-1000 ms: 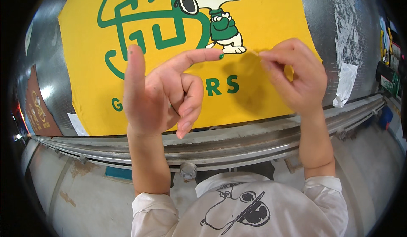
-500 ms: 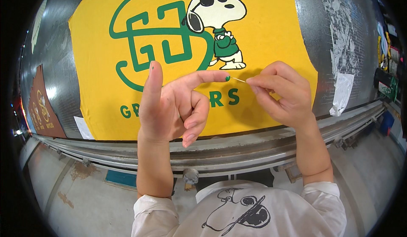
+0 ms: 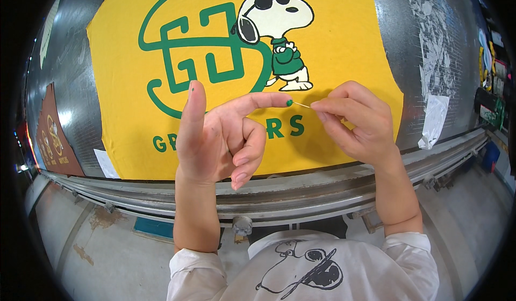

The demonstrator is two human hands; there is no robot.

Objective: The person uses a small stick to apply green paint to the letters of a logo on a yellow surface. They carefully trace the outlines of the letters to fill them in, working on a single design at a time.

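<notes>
Far left, brown cloth [image 3: 56,145] with small pale prints, lying on the dark counter [image 3: 398,37]; white scrap [image 3: 106,164] beside the lower left corner of the yellow cloth [image 3: 115,48]. Yellow cloth fills upper centre of frame. Its green emblem [image 3: 204,41] looks complete, upper left of centre. Left hand [image 3: 215,134] is over the cloth's lower part: thumb up with a tiny green speck, index stretched to the right, other fingers curled; grip spread, holding nothing. It hides part of the green lettering [image 3: 296,125], so can't say if that row is whole. Dog print [image 3: 289,61], right of the emblem, has green, white and black all in place; judged finished at this scale, small flaws too fine to tell. At centre, dab of green paint [image 3: 289,102] sits on the left index tip; thin stick [image 3: 302,105] has its tip at that dab. Right hand [image 3: 363,118], right of centre, has its grip pinched closed on the stick's other end, thumb against forefinger. So: printing mostly done, by the look of it; paint is ready, loading the stick seems under way. Stick isn't on the cloth; any touching-up there looks left to do, amount unclear. Right: white sheet [image 3: 434,122] on the counter.
</notes>
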